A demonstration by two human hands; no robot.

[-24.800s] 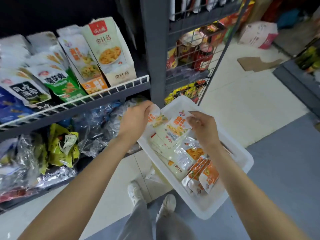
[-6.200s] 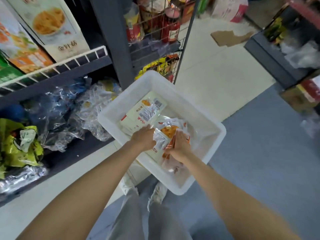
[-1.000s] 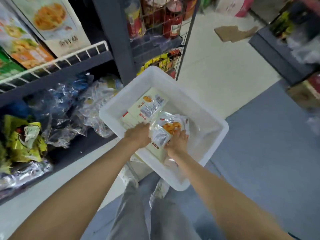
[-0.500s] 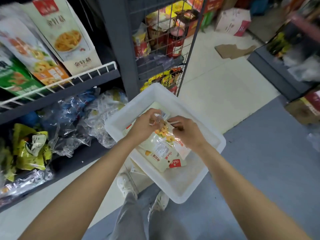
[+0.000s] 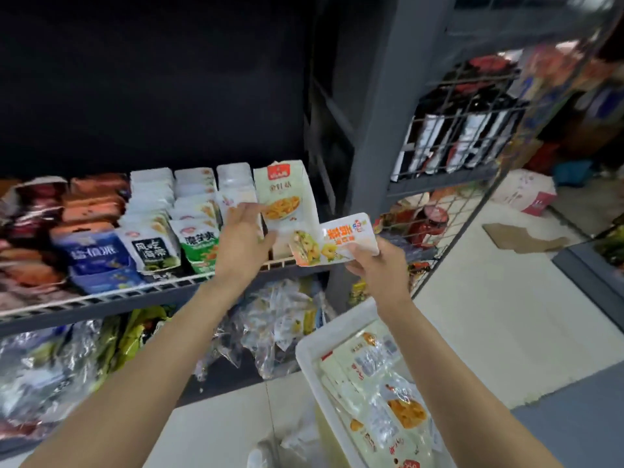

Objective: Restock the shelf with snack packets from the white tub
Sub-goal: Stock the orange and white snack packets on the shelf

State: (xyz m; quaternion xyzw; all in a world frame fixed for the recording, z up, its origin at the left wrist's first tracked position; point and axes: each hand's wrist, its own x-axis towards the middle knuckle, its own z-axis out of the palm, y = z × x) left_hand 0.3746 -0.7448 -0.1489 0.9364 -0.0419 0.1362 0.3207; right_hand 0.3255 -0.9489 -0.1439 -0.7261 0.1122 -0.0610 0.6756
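Head view: my right hand [image 5: 373, 261] pinches a snack packet [image 5: 334, 239] flat by its end, level with the shelf [image 5: 141, 292], so it can slide in. My left hand [image 5: 241, 236], fingers spread, parts the standing packets [image 5: 285, 204], probably to open a slot. The white tub [image 5: 309, 352] sits below, some packets left.

White tub [image 5: 305, 358] cut off at bottom edge
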